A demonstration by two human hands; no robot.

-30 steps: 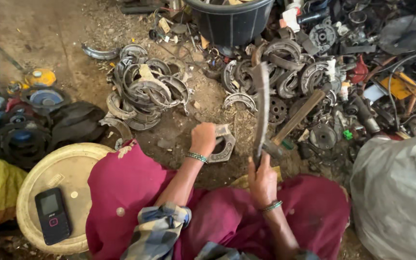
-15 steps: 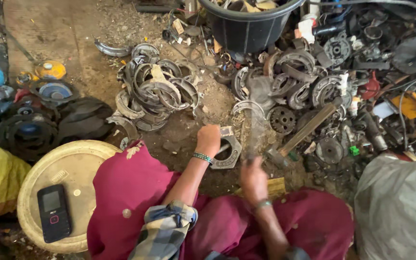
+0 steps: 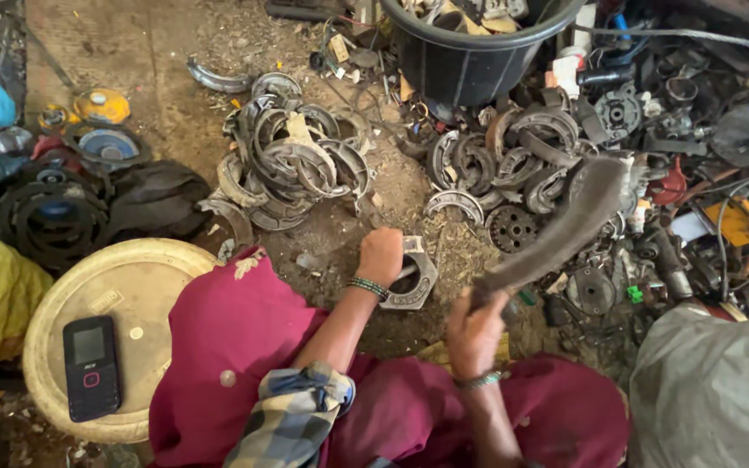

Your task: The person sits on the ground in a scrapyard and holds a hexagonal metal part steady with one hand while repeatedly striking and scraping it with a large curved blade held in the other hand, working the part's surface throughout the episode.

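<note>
Closed tight, the grip of the right hand (image 3: 472, 334) wraps the lower end of a long, curved, dark metal blade (image 3: 565, 227), which rises from low centre of the frame toward the upper right, blurred. The left hand (image 3: 381, 256) is a fist too, pressed down on a grey, roughly hexagonal metal plate with a round hole (image 3: 415, 277) that lies flat on the dirt floor (image 3: 175, 52) just right of it, at the middle of the picture.

From the single head view: the plate looks like thick cast metal, so I judge it heavy, stiff and unlikely to break, with gritty, perhaps oily faces and hard edges. Its outer rim or the lip of its hole seem the surest places to hold it; the left fist covers its left side. The blade looks rigid and weighty toward its broad far end, so the narrow lower end is the sensible place to hold it.

Beyond the plate, a heap of curved grey brake shoes (image 3: 292, 165) sits at upper centre-left, and more shoes and a small toothed gear (image 3: 511, 227) at upper centre-right. A black plastic tub (image 3: 470, 61) stands at the top. At lower left, a black mobile phone (image 3: 91, 367) lies on a round cream lid (image 3: 136, 286).
</note>
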